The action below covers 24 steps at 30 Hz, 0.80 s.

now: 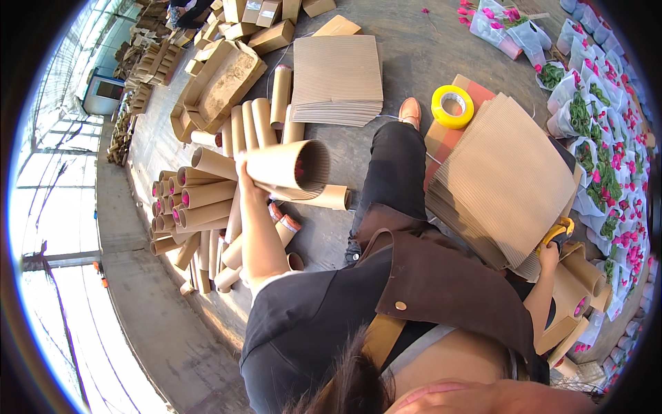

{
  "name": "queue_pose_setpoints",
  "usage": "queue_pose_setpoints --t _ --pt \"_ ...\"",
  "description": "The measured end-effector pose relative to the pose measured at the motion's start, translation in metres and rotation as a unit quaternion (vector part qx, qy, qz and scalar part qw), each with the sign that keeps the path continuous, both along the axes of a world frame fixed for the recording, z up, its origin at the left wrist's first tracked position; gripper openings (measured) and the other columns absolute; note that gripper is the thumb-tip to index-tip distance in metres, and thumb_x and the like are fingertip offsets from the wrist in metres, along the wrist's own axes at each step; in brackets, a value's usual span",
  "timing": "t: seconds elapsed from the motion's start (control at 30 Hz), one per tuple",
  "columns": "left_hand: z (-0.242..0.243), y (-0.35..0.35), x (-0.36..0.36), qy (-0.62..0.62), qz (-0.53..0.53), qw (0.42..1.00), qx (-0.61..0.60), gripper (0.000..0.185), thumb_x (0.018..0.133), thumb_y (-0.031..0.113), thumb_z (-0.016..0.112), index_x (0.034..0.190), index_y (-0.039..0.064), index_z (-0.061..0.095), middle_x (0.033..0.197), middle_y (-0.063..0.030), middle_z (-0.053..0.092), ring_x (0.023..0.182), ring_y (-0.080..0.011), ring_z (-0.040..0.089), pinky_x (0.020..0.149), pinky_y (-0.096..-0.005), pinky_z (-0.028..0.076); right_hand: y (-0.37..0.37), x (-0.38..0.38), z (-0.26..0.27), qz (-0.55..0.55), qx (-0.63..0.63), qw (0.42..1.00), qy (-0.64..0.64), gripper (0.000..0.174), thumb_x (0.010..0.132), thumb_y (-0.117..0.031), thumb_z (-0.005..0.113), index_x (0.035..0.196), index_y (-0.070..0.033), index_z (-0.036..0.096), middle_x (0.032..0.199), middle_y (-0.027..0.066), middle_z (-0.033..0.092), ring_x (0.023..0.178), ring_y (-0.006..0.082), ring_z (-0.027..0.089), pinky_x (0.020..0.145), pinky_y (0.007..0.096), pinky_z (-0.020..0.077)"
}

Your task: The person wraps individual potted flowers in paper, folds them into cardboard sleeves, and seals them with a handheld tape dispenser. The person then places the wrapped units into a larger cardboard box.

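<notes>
My left hand (244, 173) grips a rolled corrugated cardboard tube (279, 163) near its far end, over the pile of tubes on the left. Something red shows inside the tube's open end. My right hand (549, 254) holds a yellow and black tape dispenser (561, 231) at the lower corner of a fanned stack of corrugated cardboard sheets (501, 171). A roll of yellow tape (452, 106) lies beyond that stack's upper left edge. My fingers on the dispenser are partly hidden.
Many cardboard tubes (209, 194), some with pink flowers inside, are piled at left. Another sheet stack (336, 70) lies ahead, beside a long open carton (222, 83). Wrapped pink flowers (595, 171) line the right. More tubes (582, 269) lie beside my right arm. A person (189, 13) is at the far upper left.
</notes>
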<state>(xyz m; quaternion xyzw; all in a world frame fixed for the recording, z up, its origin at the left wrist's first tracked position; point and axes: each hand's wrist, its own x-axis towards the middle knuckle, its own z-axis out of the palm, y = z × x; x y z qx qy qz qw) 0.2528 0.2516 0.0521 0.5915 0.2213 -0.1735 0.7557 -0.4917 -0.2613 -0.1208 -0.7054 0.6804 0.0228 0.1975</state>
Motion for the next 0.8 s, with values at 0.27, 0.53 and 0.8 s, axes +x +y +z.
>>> queue_pose_setpoints --t 0.27,0.53,0.8 --pt "-0.028 0.051 0.049 -0.035 0.253 0.922 -0.292 0.092 0.096 0.058 0.056 0.149 -0.011 0.028 0.147 -0.0283 0.046 0.133 -0.0367 0.051 0.109 -0.0410 0.047 0.019 0.043 0.038 -0.076 -0.059 0.995 -0.004 0.056 0.084 -0.030 0.065 0.132 -0.001 0.058 0.125 0.0263 0.065 0.118 0.0390 0.062 0.102 0.0466 0.0482" --pt "0.004 -0.326 -0.127 -0.500 -0.468 0.718 0.123 0.027 0.094 0.014 0.070 0.118 0.004 0.067 0.108 -0.0110 0.070 0.091 -0.0222 0.068 0.086 -0.0333 0.054 0.023 0.079 0.085 -0.117 -0.150 0.979 -0.072 0.049 0.088 -0.025 0.067 0.132 -0.006 0.055 0.129 0.0208 0.062 0.119 0.0361 0.060 0.101 0.0466 0.0486" --pt "-0.056 -0.484 -0.358 -0.709 -0.627 0.275 0.167 0.058 0.088 0.034 0.070 0.136 0.003 0.056 0.144 -0.0151 0.054 0.137 -0.0346 0.046 0.117 -0.0495 0.030 -0.071 0.030 0.095 -0.125 -0.172 0.976 -0.054 0.036 0.090 -0.022 0.065 0.124 -0.009 0.060 0.118 0.0168 0.068 0.110 0.0353 0.065 0.095 0.0443 0.0513"
